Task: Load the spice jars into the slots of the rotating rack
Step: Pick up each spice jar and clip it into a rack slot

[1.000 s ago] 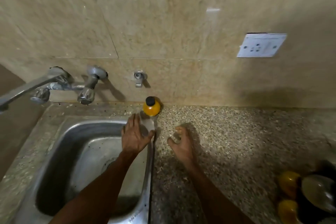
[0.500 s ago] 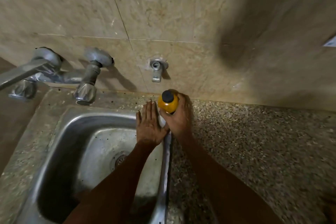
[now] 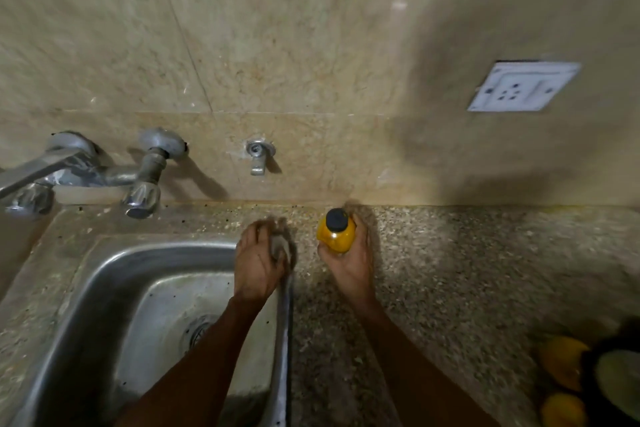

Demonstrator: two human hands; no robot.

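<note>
Because the rack sits out of view, your right hand (image 3: 349,260) wraps the yellow jar (image 3: 336,230) at centre frame, just above the desk (image 3: 467,270) — ready to carry. Your left hand (image 3: 258,260) curls around something grey, blurred, at the sink (image 3: 104,274) rim.

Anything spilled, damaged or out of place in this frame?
Nothing spilled or broken. The right hand holds the yellow spice jar upright, cap on. Dark specks dot the sink rim. The left hand grips something grey, too blurred to identify.
</note>
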